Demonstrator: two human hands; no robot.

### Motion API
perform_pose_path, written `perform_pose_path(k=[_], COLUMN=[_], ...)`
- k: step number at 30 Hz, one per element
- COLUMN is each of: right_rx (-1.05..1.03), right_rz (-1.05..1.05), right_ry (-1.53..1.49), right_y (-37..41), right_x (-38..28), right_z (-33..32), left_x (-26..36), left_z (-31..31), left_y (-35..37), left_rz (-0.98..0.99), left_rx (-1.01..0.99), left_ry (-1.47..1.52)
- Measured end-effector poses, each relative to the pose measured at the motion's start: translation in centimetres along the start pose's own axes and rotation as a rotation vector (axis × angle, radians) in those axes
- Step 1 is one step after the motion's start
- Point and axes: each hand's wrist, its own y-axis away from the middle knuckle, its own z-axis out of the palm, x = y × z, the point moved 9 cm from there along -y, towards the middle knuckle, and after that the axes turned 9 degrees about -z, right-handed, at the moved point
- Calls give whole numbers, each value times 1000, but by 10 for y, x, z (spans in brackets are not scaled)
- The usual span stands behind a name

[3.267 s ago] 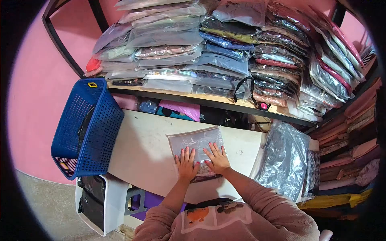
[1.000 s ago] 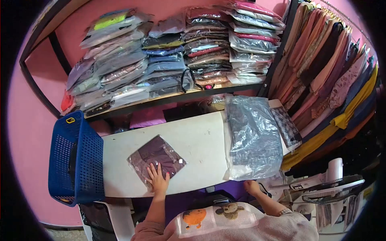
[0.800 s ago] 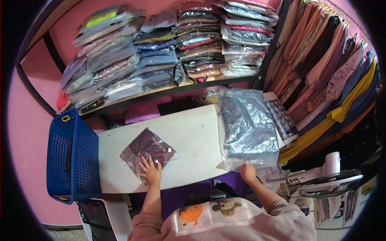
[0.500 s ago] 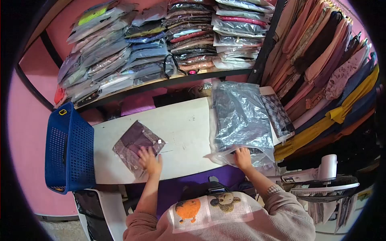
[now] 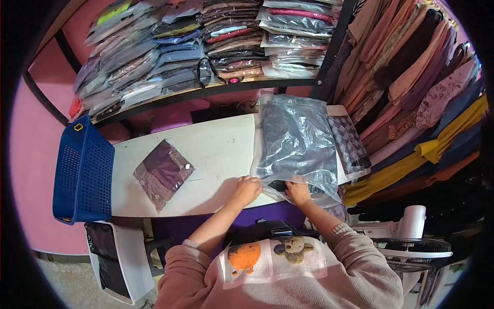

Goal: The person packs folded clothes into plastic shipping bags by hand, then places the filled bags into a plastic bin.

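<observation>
A large clear plastic bag (image 5: 296, 136) with dark folded clothing inside lies on the white ironing-board-like table (image 5: 216, 154). My left hand (image 5: 247, 191) is closed at the bag's lower left corner, its fingers on the plastic edge. At the mouth of the bag my right hand (image 5: 297, 190) grips the loose plastic, fingers curled and partly covered by the film. A dark patch of the clothing shows in the opening between the two hands. To the left lies a smaller clear packet of folded purple patterned cloth (image 5: 163, 174), turned like a diamond and touched by neither hand.
A blue basket (image 5: 85, 175) stands at the table's left end. Stacks of bagged garments (image 5: 234, 44) fill the shelf behind. Patterned dark fabric (image 5: 347, 144) lies right of the bag. Clothes (image 5: 406, 77) hang at the right, with a fan (image 5: 411, 252) below them.
My left hand has left the purple packet and moved right to the bag's lower corner. My right hand stays at the bag's mouth. The whole view has shifted slightly.
</observation>
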Motion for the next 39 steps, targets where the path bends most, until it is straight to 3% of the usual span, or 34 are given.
perform_pose_path(k=[3,6,9,14,18,19,22,23,27,30,33,39], right_rx=[18,76,102,6,-64,166,280,-18,-23,-32,-27,-53], right_rz=[-48,73,-22,-121,-42,-152,-156,-119,-179,-95,-85,-34], right_ry=[28,49,88,-40,-63,-69,-78,-49,-349,-205,-126,-236], right_y=[-4,-15,-19,-24,-29,-25,-16,-19,-10,-22,-24,-46], right_x=[17,21,13,15,18,13,15,12,10,24,20,45], right_z=[32,22,14,34,18,-1,-17,-13,3,31,12,41], left_x=[9,10,20,20,22,25,32,34,38,40,37,32], left_z=[-23,-35,-52,-52,-50,-51,-60,-61,-60,-59,-55,-45], left_y=[3,4,8,16,13,12,11,11,13,16,18,18], left_rz=[5,22,60,52,45,46,40,38,54,39,59,18], left_rx=[29,227,278,219,189,197,226,231,217,175,173,49], left_ry=[-26,-8,-11,-45,-56,-52,-43,-42,-46,-44,-52,-71])
